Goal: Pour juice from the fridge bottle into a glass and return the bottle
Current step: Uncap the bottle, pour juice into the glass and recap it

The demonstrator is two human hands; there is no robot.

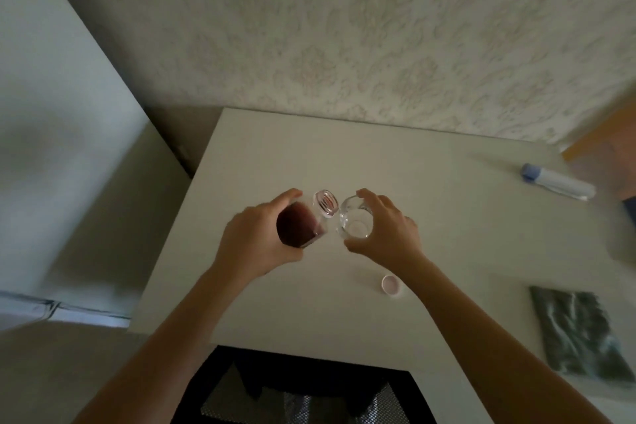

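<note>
Left hand grips the juice bottle around its dark red body, uncapped neck tilted toward the glass, mid-table. No label or writing is legible on the bottle. Right hand is wrapped around the empty clear glass, just beside the bottle mouth. A pale cap lies nearer the front edge. A blue-capped white tube lies near the far right corner, print unreadable; a grey-green cloth lies at the right edge.
</note>
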